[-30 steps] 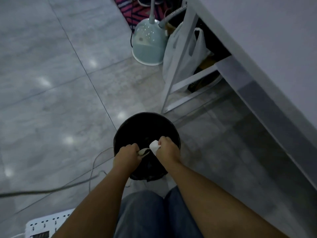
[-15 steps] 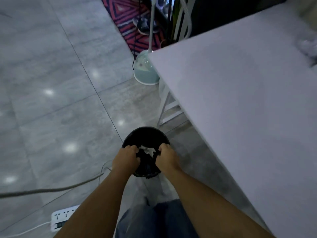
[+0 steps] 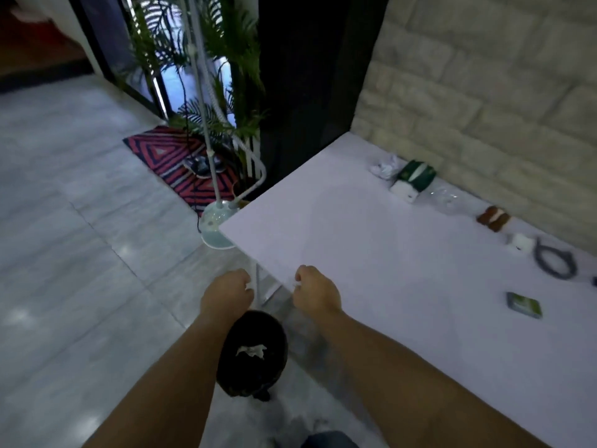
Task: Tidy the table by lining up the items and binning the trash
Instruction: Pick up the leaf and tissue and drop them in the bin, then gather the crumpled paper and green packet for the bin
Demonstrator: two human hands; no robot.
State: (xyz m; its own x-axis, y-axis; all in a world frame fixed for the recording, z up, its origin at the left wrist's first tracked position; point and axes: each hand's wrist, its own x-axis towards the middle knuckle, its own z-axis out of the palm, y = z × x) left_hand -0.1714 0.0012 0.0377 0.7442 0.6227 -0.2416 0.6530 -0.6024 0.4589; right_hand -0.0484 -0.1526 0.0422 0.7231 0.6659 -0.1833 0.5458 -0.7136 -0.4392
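A black bin (image 3: 280,333) stands on the floor beside the white table (image 3: 371,273), with a scrap of white paper (image 3: 251,350) lying inside it. My left hand (image 3: 226,295) and my right hand (image 3: 316,294) hover above the bin near the table's corner, fingers curled, nothing visible in either. Along the table's far edge lie a crumpled paper ball (image 3: 384,165), a green tissue pack (image 3: 415,177), a clear plastic piece (image 3: 447,198), a brown item (image 3: 493,218), a small white item (image 3: 520,242) and a grey cable (image 3: 554,262). A small green box (image 3: 524,305) lies nearer to me.
A floor-standing steamer with a pale round base (image 3: 213,227) stands by the table's far corner. Behind it are a red patterned rug (image 3: 168,156) and a potted palm (image 3: 226,92). A brick wall (image 3: 484,92) runs behind the table. Grey floor tiles stretch to the left.
Both hands let go of the white paper, which now lies in the bin, and rose up. My view lifted from the bin to the table top.
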